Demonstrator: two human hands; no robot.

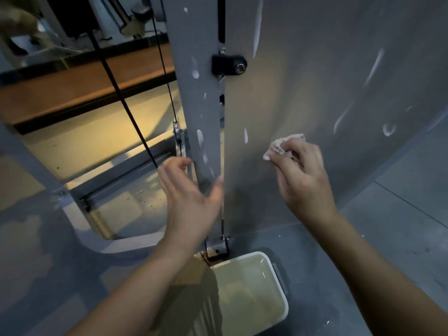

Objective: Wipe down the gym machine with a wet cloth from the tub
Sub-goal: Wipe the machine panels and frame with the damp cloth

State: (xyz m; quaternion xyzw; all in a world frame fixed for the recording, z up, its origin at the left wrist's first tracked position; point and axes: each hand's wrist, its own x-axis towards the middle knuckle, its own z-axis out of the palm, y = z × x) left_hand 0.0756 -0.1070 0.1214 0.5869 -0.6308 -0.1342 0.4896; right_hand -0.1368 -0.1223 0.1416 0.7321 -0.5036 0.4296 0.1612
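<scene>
My right hand (pixel 303 175) is shut on a small pale cloth (pixel 278 145) and presses it against the wide grey panel (pixel 315 81) of the gym machine. White foamy streaks and drips dot the panel and the grey upright post (pixel 196 93) to its left. My left hand (pixel 189 197) is open, fingers spread, resting around the lower part of that post. A white tub (pixel 278 284) of cloudy water stands on the floor below, between my arms.
Two black cables (pixel 128 105) run diagonally down to a pulley (pixel 178 134) left of the post. A black knob (pixel 230 65) sits between post and panel. The curved grey base frame (pixel 80 226) lies at left. Grey floor extends at right.
</scene>
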